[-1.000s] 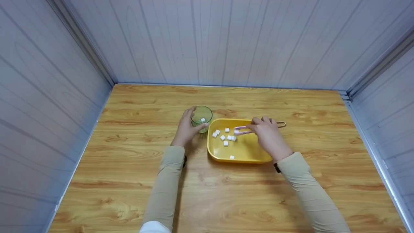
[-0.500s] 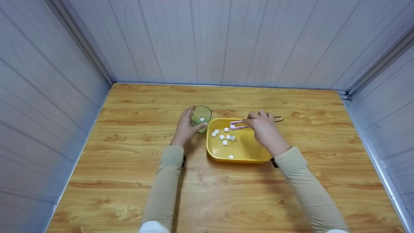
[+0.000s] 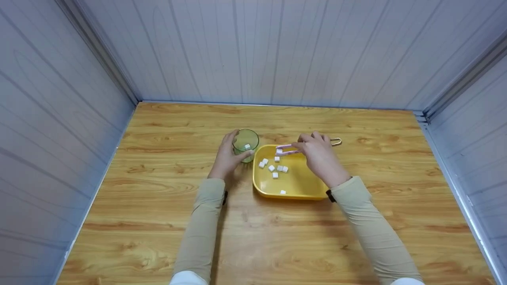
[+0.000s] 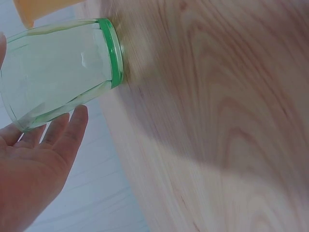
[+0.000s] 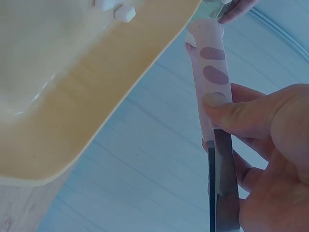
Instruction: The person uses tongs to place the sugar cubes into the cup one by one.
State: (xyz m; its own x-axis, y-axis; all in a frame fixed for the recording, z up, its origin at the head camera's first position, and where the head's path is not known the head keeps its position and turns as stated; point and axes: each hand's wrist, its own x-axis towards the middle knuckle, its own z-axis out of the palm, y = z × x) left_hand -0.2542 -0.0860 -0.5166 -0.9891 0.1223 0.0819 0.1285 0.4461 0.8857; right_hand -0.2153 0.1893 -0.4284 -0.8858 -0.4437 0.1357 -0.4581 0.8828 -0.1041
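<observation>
In the head view my left hand (image 3: 225,160) holds a clear green glass (image 3: 246,136) upright, fingers on its far side and thumb on its near side. A white cube (image 3: 247,146) shows inside the glass. My right hand (image 3: 323,160) pinches a pair of tongs (image 5: 223,179) with pink spotted tips and a metallic handle. Between those tips a white cube (image 3: 279,151) is held over the back left part of a yellow tray (image 3: 303,178). Several loose white cubes (image 3: 275,175) lie in the tray. In the left wrist view, fingertips touch the glass's side.
The wooden table (image 3: 158,221) bears the glass and the tray side by side, the glass just left of the tray's back left corner. Pale panel walls (image 3: 257,51) enclose the table's back and both sides.
My right hand has lifted the tongs and cube and carried them leftward and back across the tray, toward the glass. My left hand and the glass have stayed in place.
</observation>
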